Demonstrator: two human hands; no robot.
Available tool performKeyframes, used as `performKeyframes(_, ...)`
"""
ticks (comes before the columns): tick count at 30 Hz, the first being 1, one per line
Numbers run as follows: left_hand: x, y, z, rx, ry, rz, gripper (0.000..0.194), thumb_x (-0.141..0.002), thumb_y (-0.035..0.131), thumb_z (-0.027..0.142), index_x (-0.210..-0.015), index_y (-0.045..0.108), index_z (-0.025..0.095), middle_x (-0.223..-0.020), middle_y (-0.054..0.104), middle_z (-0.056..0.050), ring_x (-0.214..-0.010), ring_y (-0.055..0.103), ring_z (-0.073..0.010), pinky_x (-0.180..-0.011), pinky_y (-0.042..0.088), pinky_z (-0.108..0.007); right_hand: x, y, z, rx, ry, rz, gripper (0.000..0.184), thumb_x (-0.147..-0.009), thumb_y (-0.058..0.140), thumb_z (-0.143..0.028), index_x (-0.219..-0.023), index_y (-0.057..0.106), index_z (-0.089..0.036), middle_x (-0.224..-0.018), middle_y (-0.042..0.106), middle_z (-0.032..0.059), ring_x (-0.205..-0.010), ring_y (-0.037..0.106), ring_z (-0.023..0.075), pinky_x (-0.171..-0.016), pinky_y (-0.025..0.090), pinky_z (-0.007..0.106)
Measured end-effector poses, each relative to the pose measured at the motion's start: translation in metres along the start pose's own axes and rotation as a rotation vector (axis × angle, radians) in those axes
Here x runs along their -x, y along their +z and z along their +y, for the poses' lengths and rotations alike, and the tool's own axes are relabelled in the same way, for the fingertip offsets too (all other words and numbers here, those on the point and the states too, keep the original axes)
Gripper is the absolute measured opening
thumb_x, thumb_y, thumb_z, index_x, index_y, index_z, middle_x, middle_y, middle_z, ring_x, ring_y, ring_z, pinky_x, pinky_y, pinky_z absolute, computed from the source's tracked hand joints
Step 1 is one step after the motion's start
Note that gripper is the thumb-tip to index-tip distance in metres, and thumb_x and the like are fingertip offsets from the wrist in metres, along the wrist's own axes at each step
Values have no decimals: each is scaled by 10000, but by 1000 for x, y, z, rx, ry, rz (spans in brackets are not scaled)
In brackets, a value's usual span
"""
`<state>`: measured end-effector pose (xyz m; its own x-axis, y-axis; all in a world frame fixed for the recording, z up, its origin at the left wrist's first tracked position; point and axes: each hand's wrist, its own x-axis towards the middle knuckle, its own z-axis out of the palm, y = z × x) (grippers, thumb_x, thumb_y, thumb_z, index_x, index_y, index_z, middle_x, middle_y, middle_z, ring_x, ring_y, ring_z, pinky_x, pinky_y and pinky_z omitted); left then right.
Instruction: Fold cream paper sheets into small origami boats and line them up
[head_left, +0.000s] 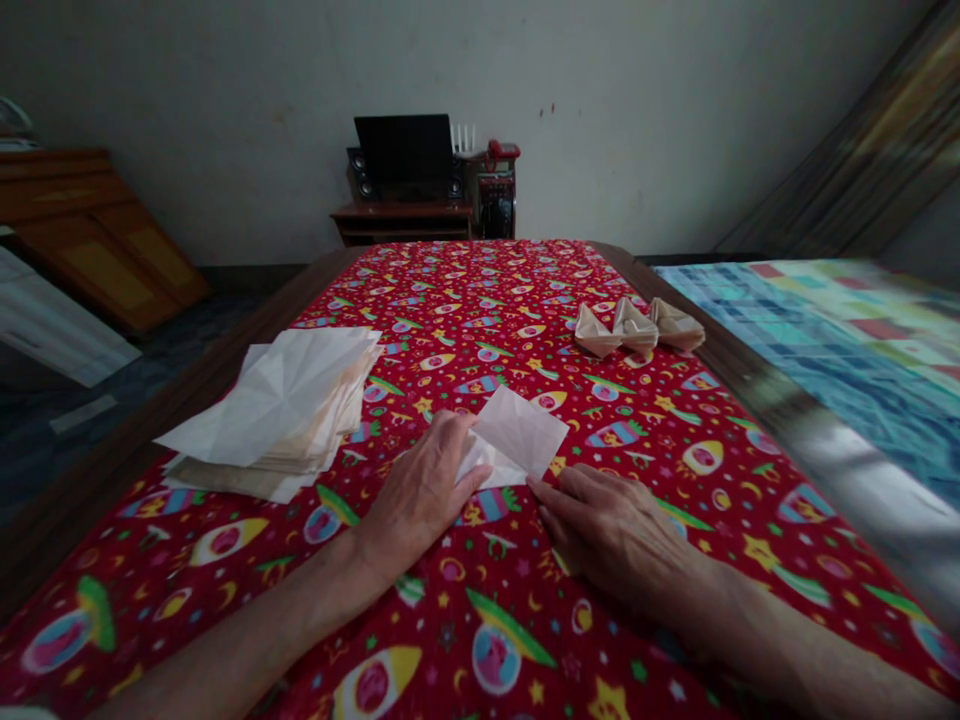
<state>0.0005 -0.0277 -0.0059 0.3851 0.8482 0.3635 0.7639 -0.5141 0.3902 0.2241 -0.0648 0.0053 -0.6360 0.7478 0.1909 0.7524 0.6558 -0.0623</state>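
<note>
the person's bare left forearm (277, 630) and right forearm (795, 625) slant inward from where i stand. the left hand (431, 465) lies palm down, thumb set apart from the index finger. the right hand (607, 530), just beside it, sits knuckles up, index finger stretched leftward, other fingers bent beneath.

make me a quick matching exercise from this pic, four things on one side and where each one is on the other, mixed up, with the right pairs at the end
Things
1. stack of paper
2. three folded paper shapes
3. partly folded sheet
4. black monitor

Places
A. on a brown desk by the wall
B. at the left hand and right hand
C. in a row near the right edge of the red cloth
D. on the cloth, off to the left

Right pairs
1-D, 2-C, 3-B, 4-A
</note>
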Motion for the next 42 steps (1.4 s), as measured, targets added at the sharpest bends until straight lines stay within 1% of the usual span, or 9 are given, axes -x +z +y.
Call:
performKeyframes(6, 1, -4, 4, -85, 56, 17, 329, -873, 532, 201, -1185, 431, 177, -1178, 499, -89, -1087, 521, -221, -904, 481, -354, 1, -2, -1, 12, 7, 1, 177, -918, 414, -202, -916, 591, -201, -737, 564, 16, -624, 490, 158, -525, 264, 305)
performKeyframes(9, 2, -10, 11, -193, 272, -15, 198, -916, 450, 160, -1096, 531, 182, -1233, 529, -69, -1149, 489, -227, -967, 439, -385, 0, -2, -2, 4, 11, -7, 175, -916, 415, -198, -900, 589, -204, -740, 564, 13, -620, 488, 153, -526, 265, 302)
performKeyframes(11, 4, -12, 17, -216, 433, -78, 227, -931, 421, 151, -1115, 551, 177, -1210, 579, -54, -1160, 493, -216, -986, 427, -382, 0, -1, -2, 2, 17, -14, 172, -910, 419, -189, -893, 589, -205, -743, 564, 13, -621, 487, 151, -534, 272, 299)
performKeyframes(13, 8, -11, 21, -204, 494, -146, 303, -934, 390, 127, -1210, 514, 145, -1234, 586, -67, -1187, 490, -196, -1013, 411, -356, -1, 0, -2, 6, 24, -12, 162, -900, 430, -181, -893, 591, -203, -746, 567, 15, -625, 488, 149, -544, 280, 296)
performKeyframes(18, 21, -14, 29, -172, 392, -328, 522, -877, 364, 55, -1394, 329, 121, -1464, 363, -68, -1365, 293, -171, -1123, 279, -347, 0, 2, -1, 10, 12, 4, 168, -887, 438, -164, -926, 600, -193, -760, 578, 25, -645, 500, 151, -562, 291, 291)
performKeyframes(22, 26, -22, 29, -216, 328, -370, 514, -938, 384, 246, -1432, 258, 174, -1498, 290, -41, -1388, 241, -193, -1135, 222, -423, 0, 1, -1, 8, 2, 33, 166, -896, 438, -171, -913, 602, -189, -758, 581, 25, -640, 501, 147, -552, 285, 286)
performKeyframes(25, 30, -25, 25, -245, 309, -356, 514, -955, 373, 354, -1432, 257, 201, -1494, 300, -32, -1380, 262, -192, -1136, 192, -437, 1, 1, -1, 18, 3, 43, 162, -898, 443, -181, -915, 604, -191, -741, 575, 19, -624, 496, 144, -544, 276, 286)
performKeyframes(38, 48, -37, -1, -345, 294, -222, 427, -965, 365, 294, -1389, 363, 244, -1423, 433, -1, -1333, 355, -172, -1118, 238, -399, -1, 0, -1, 29, 5, 45, 187, -902, 432, -191, -904, 620, -192, -702, 565, 18, -603, 503, 146, -520, 251, 298)
performKeyframes(42, 47, -38, -5, -323, 270, -165, 356, -951, 411, 273, -1297, 490, 257, -1365, 504, 1, -1303, 391, -192, -1089, 281, -413, -1, 0, -4, 33, 13, 48, 186, -902, 435, -190, -909, 620, -188, -707, 571, 20, -608, 502, 143, -523, 258, 291)
